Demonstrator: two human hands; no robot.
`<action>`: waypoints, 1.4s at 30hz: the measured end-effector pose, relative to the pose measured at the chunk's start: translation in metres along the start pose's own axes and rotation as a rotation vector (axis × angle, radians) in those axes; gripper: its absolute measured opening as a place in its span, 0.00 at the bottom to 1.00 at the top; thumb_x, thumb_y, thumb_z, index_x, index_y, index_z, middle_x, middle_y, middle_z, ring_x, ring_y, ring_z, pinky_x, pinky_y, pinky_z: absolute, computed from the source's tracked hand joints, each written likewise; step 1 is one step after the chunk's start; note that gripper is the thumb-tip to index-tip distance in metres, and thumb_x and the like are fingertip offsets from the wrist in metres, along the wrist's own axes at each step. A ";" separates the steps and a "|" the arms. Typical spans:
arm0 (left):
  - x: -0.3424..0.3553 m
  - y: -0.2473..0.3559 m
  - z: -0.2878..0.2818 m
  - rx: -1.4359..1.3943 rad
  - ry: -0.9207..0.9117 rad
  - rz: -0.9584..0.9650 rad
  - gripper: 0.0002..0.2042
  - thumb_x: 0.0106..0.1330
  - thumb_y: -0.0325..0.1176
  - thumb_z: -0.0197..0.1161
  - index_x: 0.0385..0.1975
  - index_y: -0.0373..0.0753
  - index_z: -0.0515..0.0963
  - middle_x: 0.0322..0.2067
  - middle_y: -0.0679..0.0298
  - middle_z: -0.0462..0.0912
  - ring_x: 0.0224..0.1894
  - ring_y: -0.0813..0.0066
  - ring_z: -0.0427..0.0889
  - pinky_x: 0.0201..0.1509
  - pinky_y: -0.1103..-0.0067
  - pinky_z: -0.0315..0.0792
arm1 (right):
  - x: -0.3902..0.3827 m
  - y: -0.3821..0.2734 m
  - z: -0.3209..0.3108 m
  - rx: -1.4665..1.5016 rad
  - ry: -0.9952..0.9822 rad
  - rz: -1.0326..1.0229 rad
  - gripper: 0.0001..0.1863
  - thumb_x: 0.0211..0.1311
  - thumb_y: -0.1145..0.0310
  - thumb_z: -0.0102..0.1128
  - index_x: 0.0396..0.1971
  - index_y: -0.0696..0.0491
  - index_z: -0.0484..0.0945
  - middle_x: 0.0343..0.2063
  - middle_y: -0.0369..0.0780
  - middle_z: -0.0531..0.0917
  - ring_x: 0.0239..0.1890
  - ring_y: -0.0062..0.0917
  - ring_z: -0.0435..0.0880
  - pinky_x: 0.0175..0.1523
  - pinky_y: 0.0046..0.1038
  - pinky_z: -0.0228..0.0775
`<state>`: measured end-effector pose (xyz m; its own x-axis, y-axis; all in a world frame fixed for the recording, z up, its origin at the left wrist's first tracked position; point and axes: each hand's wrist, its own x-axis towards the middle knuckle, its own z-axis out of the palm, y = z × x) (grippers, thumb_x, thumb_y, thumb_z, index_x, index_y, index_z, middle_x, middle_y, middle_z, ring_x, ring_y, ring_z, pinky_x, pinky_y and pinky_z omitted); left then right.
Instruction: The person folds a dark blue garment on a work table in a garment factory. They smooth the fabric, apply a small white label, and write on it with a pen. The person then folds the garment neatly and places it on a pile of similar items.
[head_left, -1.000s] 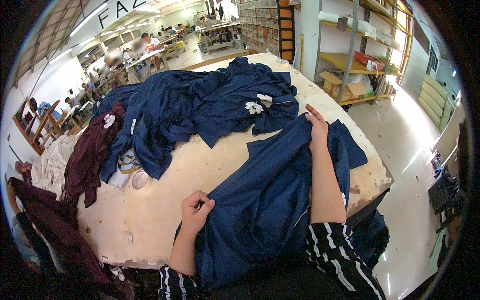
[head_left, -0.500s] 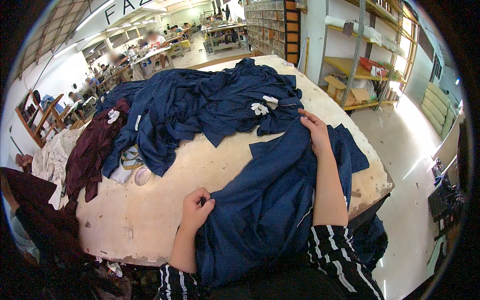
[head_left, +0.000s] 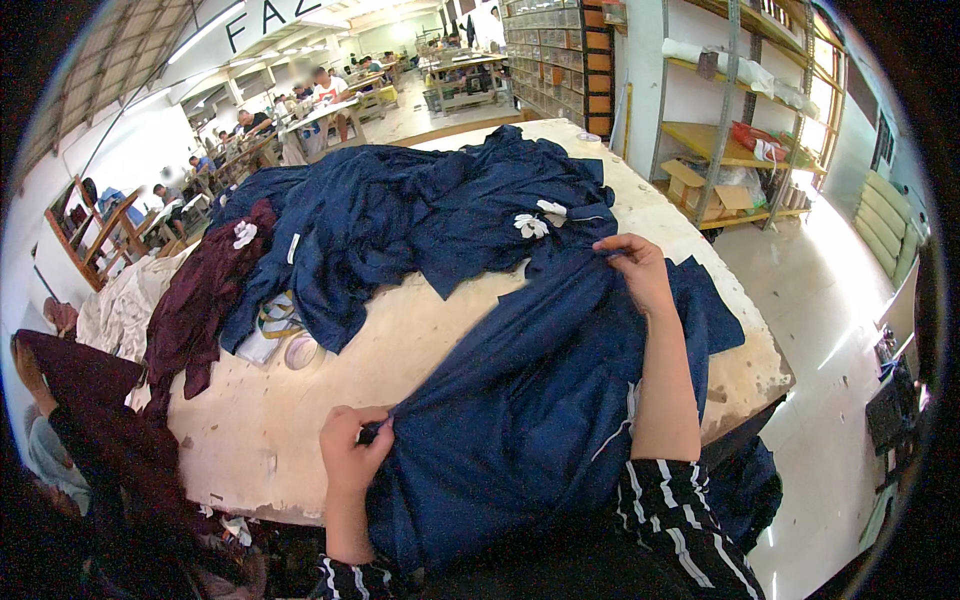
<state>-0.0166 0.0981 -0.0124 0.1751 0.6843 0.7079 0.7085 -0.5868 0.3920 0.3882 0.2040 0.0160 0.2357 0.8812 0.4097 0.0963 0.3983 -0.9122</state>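
Observation:
A navy blue garment [head_left: 510, 410] is stretched between my two hands over the near right part of the table. My left hand [head_left: 352, 450] pinches its left edge between thumb and fingers, low and close to me. Farther off to the right, my right hand [head_left: 640, 272] grips the upper edge, fingers bent over the cloth. The fabric runs in folds from one hand to the other and drops toward my body. A thin white cord or trim [head_left: 612, 437] shows on it beside my right forearm. Its lower part lies in shadow.
Crumpled navy garments [head_left: 400, 205] with white flower-like pieces [head_left: 531, 226] cover the far side of the pale wooden table [head_left: 270, 430]. At the left lie a maroon garment [head_left: 200, 300], cream cloth [head_left: 130, 305] and a tape roll [head_left: 301, 351]. A person holding maroon cloth [head_left: 85, 375] is at the left edge.
My left hand has moved left and slightly down with its edge of the garment, drawing the cloth tauter. My right hand's fingers have bent down and closed on the far edge.

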 end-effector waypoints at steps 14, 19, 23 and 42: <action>-0.003 0.041 -0.030 0.328 0.080 0.387 0.12 0.45 0.23 0.63 0.19 0.43 0.64 0.33 0.66 0.84 0.18 0.76 0.73 0.34 0.80 0.64 | 0.003 0.013 -0.008 0.578 0.085 -0.171 0.14 0.37 0.93 0.40 0.11 0.55 0.64 0.34 0.49 0.79 0.36 0.34 0.79 0.42 0.29 0.73; -0.004 0.044 -0.030 0.283 0.191 0.481 0.12 0.48 0.24 0.62 0.19 0.43 0.63 0.32 0.64 0.84 0.16 0.75 0.72 0.33 0.81 0.64 | 0.002 0.012 -0.006 0.604 0.095 -0.163 0.14 0.39 0.93 0.41 0.12 0.54 0.64 0.33 0.48 0.79 0.36 0.34 0.79 0.39 0.25 0.72; -0.007 0.042 -0.030 0.286 0.200 0.455 0.12 0.48 0.24 0.62 0.19 0.42 0.63 0.32 0.64 0.83 0.17 0.75 0.72 0.33 0.80 0.63 | 0.003 0.013 -0.009 0.588 0.078 -0.186 0.14 0.39 0.92 0.41 0.12 0.53 0.64 0.33 0.48 0.79 0.36 0.33 0.79 0.35 0.22 0.72; 0.040 0.020 -0.007 -0.152 -0.269 -0.113 0.13 0.52 0.31 0.63 0.38 0.37 0.76 0.40 0.54 0.78 0.46 0.57 0.75 0.52 0.70 0.67 | -0.014 -0.051 0.042 -0.122 -0.254 0.113 0.15 0.55 0.74 0.56 0.44 0.56 0.74 0.26 0.32 0.77 0.30 0.15 0.73 0.40 0.17 0.65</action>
<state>0.0001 0.1109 0.0278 0.2895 0.8267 0.4825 0.6271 -0.5446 0.5569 0.3398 0.1824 0.0569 0.0031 0.9597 0.2810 0.2023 0.2746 -0.9400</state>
